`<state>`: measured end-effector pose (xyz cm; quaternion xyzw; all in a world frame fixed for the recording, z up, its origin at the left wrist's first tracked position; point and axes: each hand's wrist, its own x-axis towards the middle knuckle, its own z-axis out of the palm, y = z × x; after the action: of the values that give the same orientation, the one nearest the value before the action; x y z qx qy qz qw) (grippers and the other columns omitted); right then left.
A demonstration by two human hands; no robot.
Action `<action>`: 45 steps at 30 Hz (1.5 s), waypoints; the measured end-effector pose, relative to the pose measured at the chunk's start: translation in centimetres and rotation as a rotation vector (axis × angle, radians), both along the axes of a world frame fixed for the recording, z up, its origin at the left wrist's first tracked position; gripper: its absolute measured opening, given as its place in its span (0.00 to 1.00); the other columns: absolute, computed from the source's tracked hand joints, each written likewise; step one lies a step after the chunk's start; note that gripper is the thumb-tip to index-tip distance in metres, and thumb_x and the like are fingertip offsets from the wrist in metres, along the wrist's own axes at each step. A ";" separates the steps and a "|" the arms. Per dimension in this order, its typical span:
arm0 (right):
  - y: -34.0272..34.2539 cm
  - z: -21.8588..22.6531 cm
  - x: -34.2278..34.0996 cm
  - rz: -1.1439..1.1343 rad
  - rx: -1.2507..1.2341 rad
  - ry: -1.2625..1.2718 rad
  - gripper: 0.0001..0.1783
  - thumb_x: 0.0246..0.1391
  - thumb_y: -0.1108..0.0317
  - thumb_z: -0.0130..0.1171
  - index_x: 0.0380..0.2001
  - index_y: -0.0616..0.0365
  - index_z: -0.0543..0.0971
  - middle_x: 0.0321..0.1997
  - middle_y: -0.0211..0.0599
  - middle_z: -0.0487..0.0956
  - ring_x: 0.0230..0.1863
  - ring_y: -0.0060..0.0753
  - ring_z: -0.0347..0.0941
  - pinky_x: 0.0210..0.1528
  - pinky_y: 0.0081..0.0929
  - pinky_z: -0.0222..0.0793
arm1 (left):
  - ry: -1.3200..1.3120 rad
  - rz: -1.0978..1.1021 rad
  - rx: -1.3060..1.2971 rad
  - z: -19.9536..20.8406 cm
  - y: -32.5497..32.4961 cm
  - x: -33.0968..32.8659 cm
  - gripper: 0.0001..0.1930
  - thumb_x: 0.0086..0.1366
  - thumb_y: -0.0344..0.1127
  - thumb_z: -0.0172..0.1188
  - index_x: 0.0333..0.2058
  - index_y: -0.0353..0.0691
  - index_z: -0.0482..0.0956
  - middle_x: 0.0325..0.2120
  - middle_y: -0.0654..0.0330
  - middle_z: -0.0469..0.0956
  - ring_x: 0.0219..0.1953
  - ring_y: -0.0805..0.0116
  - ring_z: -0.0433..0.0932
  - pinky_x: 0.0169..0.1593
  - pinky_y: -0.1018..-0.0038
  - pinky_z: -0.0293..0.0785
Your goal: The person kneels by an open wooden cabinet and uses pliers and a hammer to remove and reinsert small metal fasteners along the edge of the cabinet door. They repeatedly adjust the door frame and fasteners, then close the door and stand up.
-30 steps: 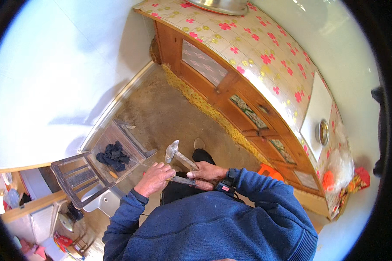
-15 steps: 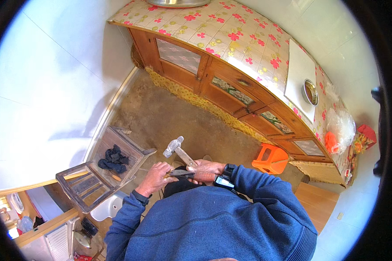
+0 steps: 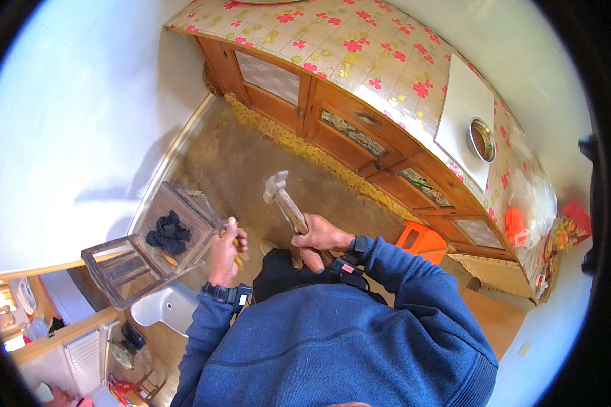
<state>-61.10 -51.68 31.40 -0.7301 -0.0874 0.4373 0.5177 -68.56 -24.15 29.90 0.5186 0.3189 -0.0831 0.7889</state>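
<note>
My right hand (image 3: pixel 324 236) is closed round the wooden handle of a hammer (image 3: pixel 293 211). The hammer's grey metal head points away from me, over the floor. Off to the left, my left hand (image 3: pixel 225 252) is closed on a yellow-handled tool (image 3: pixel 238 260). Its yellow ends show at the fingers, but the palm hides much of it and I cannot tell its exact kind. This hand is beside the near right edge of a worn wooden chair (image 3: pixel 127 277). A dark cloth (image 3: pixel 169 233) lies bunched on the chair's seat.
A long wooden cabinet (image 3: pixel 346 146) with a flowered top runs along the far side. On it are a white board (image 3: pixel 463 112), a round metal bowl (image 3: pixel 481 140) and plastic bags (image 3: pixel 533 203). An orange stool (image 3: pixel 419 241) stands by its base. A white basin (image 3: pixel 166 308) sits near the chair.
My hands have moved apart. My left hand has gone left toward the chair with the yellow-handled tool, while the hammer stays in my right hand, its handle more exposed.
</note>
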 end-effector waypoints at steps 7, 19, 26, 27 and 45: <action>2.2 -0.4 -0.1 0.160 -0.041 -0.354 0.27 0.48 0.63 0.67 0.45 0.71 0.72 0.41 0.68 0.81 0.45 0.64 0.80 0.48 0.48 0.75 | -0.089 -0.001 -0.358 -3.7 -8.3 -1.2 0.28 0.70 0.58 0.60 0.53 0.39 0.79 0.45 0.60 0.83 0.42 0.71 0.81 0.42 0.72 0.79; 5.1 -3.3 -8.0 0.467 -0.168 -0.363 0.28 0.56 0.66 0.54 0.54 0.75 0.61 0.36 0.73 0.79 0.40 0.75 0.77 0.44 0.61 0.73 | -0.018 0.357 -0.441 -5.8 -11.4 -9.3 0.20 0.64 0.51 0.70 0.45 0.45 0.77 0.37 0.67 0.79 0.41 0.71 0.78 0.48 0.67 0.77; 8.2 -0.7 -15.2 0.720 -0.209 -0.376 0.38 0.62 0.46 0.54 0.52 0.79 0.64 0.36 0.72 0.80 0.39 0.73 0.78 0.42 0.59 0.74 | 0.175 0.261 -0.476 -7.3 -7.0 -16.4 0.13 0.65 0.44 0.66 0.40 0.45 0.76 0.30 0.65 0.78 0.32 0.70 0.77 0.37 0.71 0.75; 9.0 -0.5 -16.6 0.756 -0.260 -0.383 0.42 0.65 0.40 0.51 0.57 0.76 0.63 0.37 0.71 0.80 0.41 0.71 0.78 0.44 0.57 0.74 | 0.188 0.347 -0.532 -7.9 -6.5 -17.6 0.10 0.66 0.43 0.63 0.38 0.45 0.76 0.28 0.64 0.77 0.29 0.70 0.77 0.34 0.72 0.75; -17.4 -21.6 -26.9 0.744 -0.352 -0.117 0.23 0.65 0.56 0.50 0.57 0.54 0.78 0.48 0.58 0.82 0.45 0.61 0.81 0.48 0.52 0.76 | 0.463 0.052 0.242 -22.2 6.1 -60.8 0.04 0.62 0.32 0.58 0.28 0.42 0.79 0.21 0.58 0.80 0.25 0.63 0.82 0.31 0.66 0.78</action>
<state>-87.99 -69.06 9.84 -0.7499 -0.2985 0.5604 0.1859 -129.34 -18.08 7.73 0.5680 0.5120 -0.1405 0.6289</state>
